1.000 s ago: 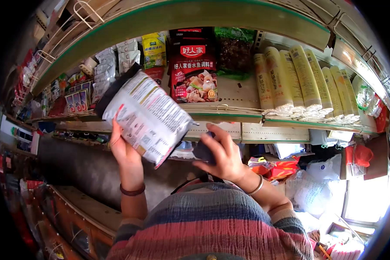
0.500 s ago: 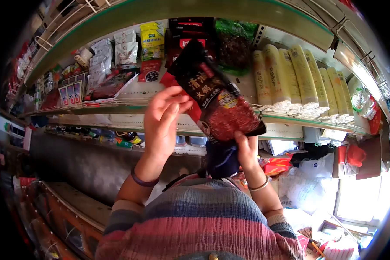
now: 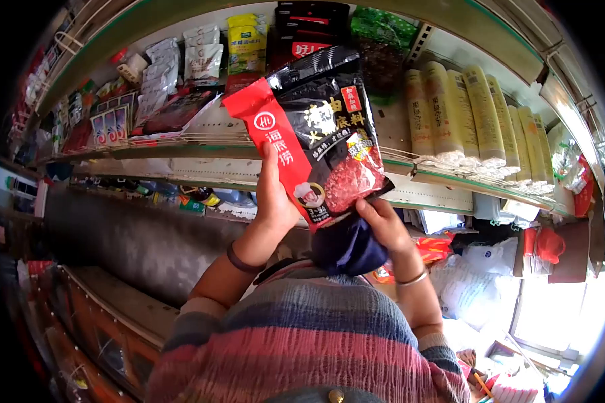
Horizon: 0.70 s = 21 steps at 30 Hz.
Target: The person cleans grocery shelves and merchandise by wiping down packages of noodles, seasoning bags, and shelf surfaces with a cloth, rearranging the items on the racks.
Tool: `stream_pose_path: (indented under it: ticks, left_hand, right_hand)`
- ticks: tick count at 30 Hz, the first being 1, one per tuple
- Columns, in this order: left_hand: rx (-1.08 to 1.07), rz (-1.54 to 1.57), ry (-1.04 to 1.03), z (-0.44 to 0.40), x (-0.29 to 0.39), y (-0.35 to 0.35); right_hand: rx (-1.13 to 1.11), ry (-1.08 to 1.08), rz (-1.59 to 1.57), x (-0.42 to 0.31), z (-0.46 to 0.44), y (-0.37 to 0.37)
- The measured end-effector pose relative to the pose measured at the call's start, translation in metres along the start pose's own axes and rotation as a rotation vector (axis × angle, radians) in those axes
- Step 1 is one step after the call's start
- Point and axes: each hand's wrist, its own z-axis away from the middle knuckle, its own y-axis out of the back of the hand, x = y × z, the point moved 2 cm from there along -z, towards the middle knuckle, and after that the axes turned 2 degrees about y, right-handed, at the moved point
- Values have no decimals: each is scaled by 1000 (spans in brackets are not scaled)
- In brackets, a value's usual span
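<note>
Between both hands, tilted with its printed front towards me, is the red-and-black packet [image 3: 329,141]. The left hand [image 3: 275,195] grips its red side edge, fingers partly behind it. With the thumb on the front, the right hand [image 3: 385,228] pinches the bottom corner. From where I watch, a dark blue cloth [image 3: 349,248] bunches directly under the packet, beside the right palm; I cannot tell how firmly that hand holds it.

Beyond the hands, I see the packet stand in front of the shelf [image 3: 215,127], hiding part of its front edge and wire rail [image 3: 175,139] and the lower part of some black packets [image 3: 302,47]. To their left are yellow packets [image 3: 247,43], then silver packets [image 3: 204,54]; to their right, a green-topped bag [image 3: 383,27] and a row of pale yellow cylindrical packs [image 3: 480,111]. Farther out, below the shelves at the right, I make out white plastic bags [image 3: 474,289].
</note>
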Motion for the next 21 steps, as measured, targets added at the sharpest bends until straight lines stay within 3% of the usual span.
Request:
stream_pose_path:
  ticks: [1, 4, 6, 8, 9, 11, 13, 14, 17, 18, 21]
  left_hand:
    - [-26, 0, -4, -4, 7, 3]
    - [-82, -86, -78, -7, 25, 10]
    - [-77, -49, -43, -8, 29, 8]
    - [-64, -40, 24, -4, 27, 6]
    - [-59, -36, 58, -3, 25, 6]
    - [-196, 85, 154, -2, 16, 14]
    - [-332, 221, 188, 7, 12, 16]
    - [-269, 209, 239, 3, 13, 16]
    - [-112, -163, -2, 7, 26, 7]
    - [-83, -37, 74, 3, 22, 17]
    - [-80, -90, 49, 8, 30, 16]
  right_hand:
    - [-178, -70, 132, -19, 3, 8]
    - [10, 47, 145, -32, 10, 33]
    - [309, 148, -233, -53, 14, 30]
    - [126, 405, -329, -98, 15, -2]
    - [157, 656, -126, -112, 7, -22]
    - [-25, 953, 712, -129, -8, -52]
    - [-34, 893, 1129, -107, -23, -86]
    - [0, 899, 1136, -103, -28, -87]
    - [40, 1034, 1120, -103, -43, -73]
    - [64, 1042, 1166, -100, -46, -68]
    - [226, 1102, 1185, -98, -61, -39]
